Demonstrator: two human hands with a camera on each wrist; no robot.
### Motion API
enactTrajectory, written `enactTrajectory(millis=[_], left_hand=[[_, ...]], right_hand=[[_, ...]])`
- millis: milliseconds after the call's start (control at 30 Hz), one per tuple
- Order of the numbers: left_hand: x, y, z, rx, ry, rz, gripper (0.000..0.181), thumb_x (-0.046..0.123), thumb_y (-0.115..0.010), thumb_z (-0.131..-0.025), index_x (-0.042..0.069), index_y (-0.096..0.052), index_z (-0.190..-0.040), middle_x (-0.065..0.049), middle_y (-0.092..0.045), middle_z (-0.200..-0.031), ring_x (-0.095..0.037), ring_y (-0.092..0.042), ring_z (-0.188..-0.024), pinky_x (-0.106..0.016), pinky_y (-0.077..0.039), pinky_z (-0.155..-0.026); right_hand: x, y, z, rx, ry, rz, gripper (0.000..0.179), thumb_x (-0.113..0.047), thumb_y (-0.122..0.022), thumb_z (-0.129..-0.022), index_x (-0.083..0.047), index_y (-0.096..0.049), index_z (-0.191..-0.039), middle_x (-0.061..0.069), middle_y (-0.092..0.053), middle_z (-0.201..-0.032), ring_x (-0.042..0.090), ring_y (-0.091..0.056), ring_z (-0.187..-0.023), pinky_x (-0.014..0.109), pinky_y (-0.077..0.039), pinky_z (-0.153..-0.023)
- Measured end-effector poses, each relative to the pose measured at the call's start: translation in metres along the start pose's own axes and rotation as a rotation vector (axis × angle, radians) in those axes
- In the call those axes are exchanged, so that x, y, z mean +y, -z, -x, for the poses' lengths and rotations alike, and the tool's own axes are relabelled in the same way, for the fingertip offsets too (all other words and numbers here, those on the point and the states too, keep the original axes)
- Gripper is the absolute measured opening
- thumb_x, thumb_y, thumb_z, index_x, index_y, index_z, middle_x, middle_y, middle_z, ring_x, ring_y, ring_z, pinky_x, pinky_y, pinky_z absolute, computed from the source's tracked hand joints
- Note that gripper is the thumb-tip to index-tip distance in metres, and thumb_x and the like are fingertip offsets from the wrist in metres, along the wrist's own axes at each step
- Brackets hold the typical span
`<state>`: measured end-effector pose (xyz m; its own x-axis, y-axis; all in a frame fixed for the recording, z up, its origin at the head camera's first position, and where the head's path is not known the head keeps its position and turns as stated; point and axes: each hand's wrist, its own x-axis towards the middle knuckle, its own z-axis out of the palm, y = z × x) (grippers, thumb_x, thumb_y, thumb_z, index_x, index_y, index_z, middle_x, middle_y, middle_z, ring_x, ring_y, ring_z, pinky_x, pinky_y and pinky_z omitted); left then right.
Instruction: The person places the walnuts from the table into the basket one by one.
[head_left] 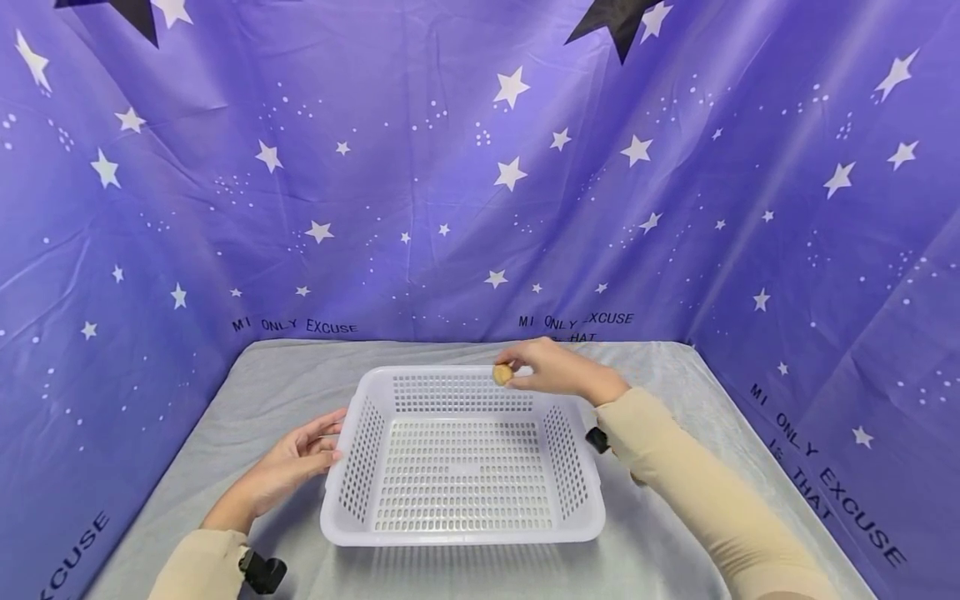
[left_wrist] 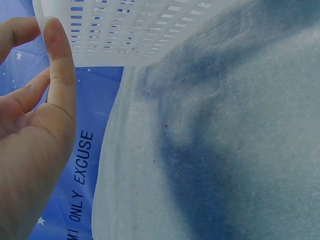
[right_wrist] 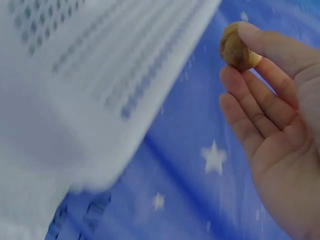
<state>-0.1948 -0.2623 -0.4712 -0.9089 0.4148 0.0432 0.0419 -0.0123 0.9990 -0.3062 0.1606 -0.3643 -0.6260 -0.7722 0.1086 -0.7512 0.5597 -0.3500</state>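
A white perforated plastic basket [head_left: 465,539] stands on the cloth-covered table. Over its far rim, right of the middle, my right hand [head_left: 551,367] pinches a small rounded tan-brown thing [head_left: 502,374] between thumb and fingertips. The right wrist view shows this lump [right_wrist: 236,47] with a paler patch at one side; its kind is unclear. My left hand [head_left: 288,458] touches the basket's left rim from outside, thumb and fingers spread along it. In the left wrist view, the thumb [left_wrist: 60,70] lies against the rim. Part of the fingers is hidden there.
A grey-white cloth [head_left: 277,375] covers the table. Star-patterned purple-blue curtains [head_left: 412,183] close off the back and both sides. Something small and brownish [head_left: 637,480] shows partly behind my right sleeve, beside the basket. A black wrist device [head_left: 262,572] sits at my left cuff.
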Motion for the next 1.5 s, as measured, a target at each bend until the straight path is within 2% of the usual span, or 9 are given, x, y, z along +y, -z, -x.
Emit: enactTrajectory(millis=[167, 333, 567, 800, 1033, 1233, 1367, 1500], left_hand=[[0.001, -0.001, 0.000, 0.010, 0.003, -0.023, 0.073, -0.004, -0.059, -0.096, -0.009, -0.017, -0.155, -0.026, -0.040, -0.139, -0.014, -0.063, -0.105, -0.030, -0.057, -0.083], [0.002, -0.001, 0.000, 0.007, 0.008, -0.035, 0.072, -0.003, -0.059, -0.096, -0.008, -0.018, -0.155, -0.029, -0.038, -0.141, -0.015, -0.062, -0.106, -0.032, -0.057, -0.084], [0.004, -0.001, 0.000, 0.005, 0.012, -0.053, 0.071, -0.003, -0.059, -0.097, -0.008, -0.019, -0.155, -0.032, -0.037, -0.141, -0.016, -0.063, -0.106, -0.033, -0.057, -0.084], [0.004, -0.002, -0.001, -0.001, 0.021, -0.057, 0.072, -0.002, -0.060, -0.096, -0.008, -0.019, -0.155, -0.032, -0.037, -0.142, -0.015, -0.062, -0.108, -0.034, -0.057, -0.086], [0.003, -0.001, 0.000, 0.017, 0.013, -0.069, 0.072, -0.002, -0.060, -0.096, -0.008, -0.020, -0.155, -0.033, -0.036, -0.142, -0.015, -0.063, -0.107, -0.034, -0.057, -0.085], [0.002, -0.001, -0.001, 0.023, 0.014, -0.072, 0.072, -0.002, -0.061, -0.096, -0.008, -0.021, -0.155, -0.032, -0.036, -0.142, -0.015, -0.062, -0.107, -0.033, -0.057, -0.084], [0.001, -0.001, 0.000, 0.020, 0.017, -0.067, 0.072, -0.002, -0.060, -0.096, -0.008, -0.020, -0.155, -0.031, -0.037, -0.141, -0.015, -0.063, -0.106, -0.033, -0.057, -0.085], [0.000, -0.001, 0.000, 0.025, 0.014, -0.064, 0.071, -0.002, -0.060, -0.096, -0.008, -0.020, -0.155, -0.031, -0.038, -0.141, -0.015, -0.063, -0.106, -0.033, -0.057, -0.084]], right_hand=[[-0.020, -0.031, -0.036, -0.073, 0.054, -0.052, 0.037, -0.012, -0.072, -0.091, -0.005, -0.065, -0.127, 0.003, -0.068, -0.121, 0.013, -0.064, -0.107, 0.030, -0.051, -0.097], [-0.029, -0.069, -0.063, -0.096, 0.043, -0.075, 0.039, -0.014, -0.073, -0.092, -0.007, -0.065, -0.129, 0.001, -0.067, -0.122, 0.008, -0.063, -0.105, 0.023, -0.049, -0.095], [-0.040, -0.114, -0.087, -0.115, -0.009, -0.133, 0.040, -0.017, -0.073, -0.093, -0.007, -0.064, -0.131, -0.001, -0.066, -0.125, 0.007, -0.063, -0.105, 0.021, -0.049, -0.096], [-0.041, -0.143, -0.098, -0.118, -0.011, -0.118, 0.036, -0.017, -0.074, -0.092, -0.009, -0.068, -0.126, -0.004, -0.068, -0.114, 0.001, -0.063, -0.095, 0.012, -0.048, -0.086], [-0.038, -0.149, -0.102, -0.122, -0.021, -0.179, 0.037, -0.014, -0.076, -0.090, -0.009, -0.068, -0.126, -0.006, -0.068, -0.112, 0.000, -0.063, -0.095, 0.012, -0.049, -0.086], [-0.037, -0.144, -0.099, -0.143, -0.078, -0.169, 0.046, -0.019, -0.077, -0.089, -0.011, -0.064, -0.132, -0.003, -0.067, -0.125, 0.005, -0.064, -0.103, 0.019, -0.049, -0.092], [-0.041, -0.124, -0.093, -0.150, -0.083, -0.142, 0.048, -0.021, -0.076, -0.090, -0.012, -0.063, -0.135, -0.002, -0.063, -0.133, 0.011, -0.063, -0.110, 0.023, -0.050, -0.094], [-0.045, -0.092, -0.084, -0.153, -0.059, -0.118, 0.047, -0.019, -0.073, -0.092, -0.010, -0.061, -0.137, -0.001, -0.061, -0.136, 0.016, -0.061, -0.115, 0.025, -0.050, -0.096]])
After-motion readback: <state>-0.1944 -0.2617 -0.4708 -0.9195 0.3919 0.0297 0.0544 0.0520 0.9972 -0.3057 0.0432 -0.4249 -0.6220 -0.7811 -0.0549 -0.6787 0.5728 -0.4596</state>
